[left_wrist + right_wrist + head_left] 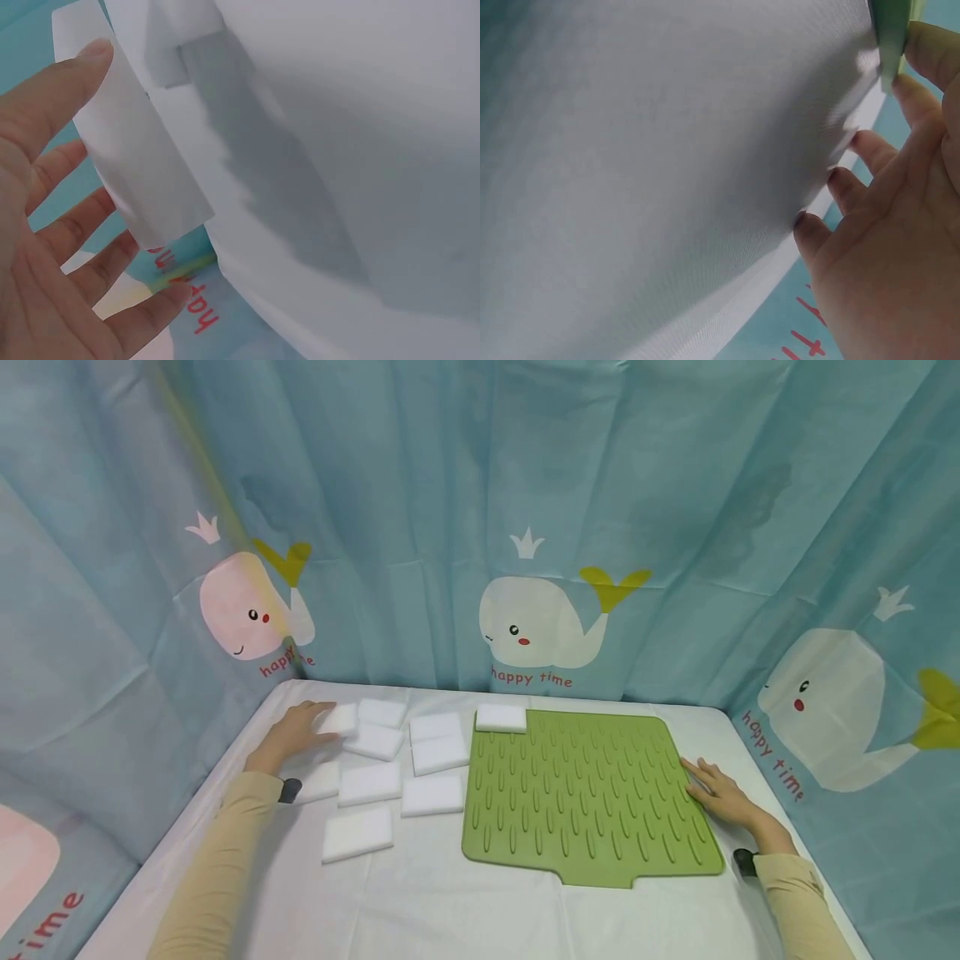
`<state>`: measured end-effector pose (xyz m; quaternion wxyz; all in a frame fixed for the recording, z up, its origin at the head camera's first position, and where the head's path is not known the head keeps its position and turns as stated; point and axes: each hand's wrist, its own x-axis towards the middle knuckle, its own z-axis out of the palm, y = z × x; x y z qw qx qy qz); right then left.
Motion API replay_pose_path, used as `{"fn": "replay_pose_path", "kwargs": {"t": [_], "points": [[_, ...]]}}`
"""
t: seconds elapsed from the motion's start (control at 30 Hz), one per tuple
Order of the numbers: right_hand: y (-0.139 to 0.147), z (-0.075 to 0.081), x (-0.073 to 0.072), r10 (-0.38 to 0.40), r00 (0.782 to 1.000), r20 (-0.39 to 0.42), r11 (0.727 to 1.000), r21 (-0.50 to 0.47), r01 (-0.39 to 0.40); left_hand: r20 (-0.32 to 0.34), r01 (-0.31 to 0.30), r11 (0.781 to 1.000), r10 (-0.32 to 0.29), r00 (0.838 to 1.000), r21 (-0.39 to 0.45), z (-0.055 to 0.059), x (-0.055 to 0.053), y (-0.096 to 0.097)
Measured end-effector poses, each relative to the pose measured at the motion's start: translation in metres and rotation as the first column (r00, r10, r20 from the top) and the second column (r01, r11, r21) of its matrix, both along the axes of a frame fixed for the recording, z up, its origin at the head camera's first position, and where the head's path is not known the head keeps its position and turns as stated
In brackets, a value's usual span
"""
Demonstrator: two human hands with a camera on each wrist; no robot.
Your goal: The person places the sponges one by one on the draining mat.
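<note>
My left hand (294, 735) pinches a white sponge block (342, 720) at the back left of the table. In the left wrist view, the thumb lies on one face of this sponge (139, 150) and the fingers are behind it. My right hand (723, 795) rests at the right edge of a green drying mat (585, 797), thumb and index fingertips right at its rim and the other fingers on the tablecloth. Another white sponge (501, 718) lies flat on the mat's back left corner.
Several more white sponges lie left of the mat, among them one (357, 835) nearest the front and two side by side (438, 743). A white cloth (450, 910) covers the table. Blue curtains (420, 627) with printed whales stand close behind and at both sides.
</note>
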<state>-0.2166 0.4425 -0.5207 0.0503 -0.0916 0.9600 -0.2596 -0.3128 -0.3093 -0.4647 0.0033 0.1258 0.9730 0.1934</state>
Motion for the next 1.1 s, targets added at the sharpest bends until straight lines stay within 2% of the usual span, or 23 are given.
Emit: {"fn": "replay_pose_path", "kwargs": {"t": [0.27,0.53,0.8,1.0,1.1], "points": [[0.000,-0.001,-0.001,0.008,1.000,-0.010,1.000,0.011,-0.008,-0.035,0.029,0.999,-0.030,0.999,-0.021,0.003,-0.004,0.015],[-0.002,0.000,0.002,0.009,1.000,-0.024,1.000,0.005,-0.009,-0.023,0.043,0.999,-0.044,0.999,-0.033,0.009,-0.009,0.034],[-0.002,0.004,0.001,0.014,1.000,-0.026,1.000,0.018,-0.013,-0.046,0.076,0.997,-0.077,0.996,-0.035,0.009,-0.014,0.051],[-0.003,0.005,0.003,0.011,1.000,-0.029,1.000,0.020,-0.010,-0.096,0.102,0.994,-0.104,0.990,-0.029,0.007,-0.018,0.066],[-0.002,0.003,0.002,0.005,1.000,-0.027,1.000,0.015,-0.005,-0.091,0.109,0.994,-0.111,0.990,-0.022,0.007,-0.019,0.073]]}}
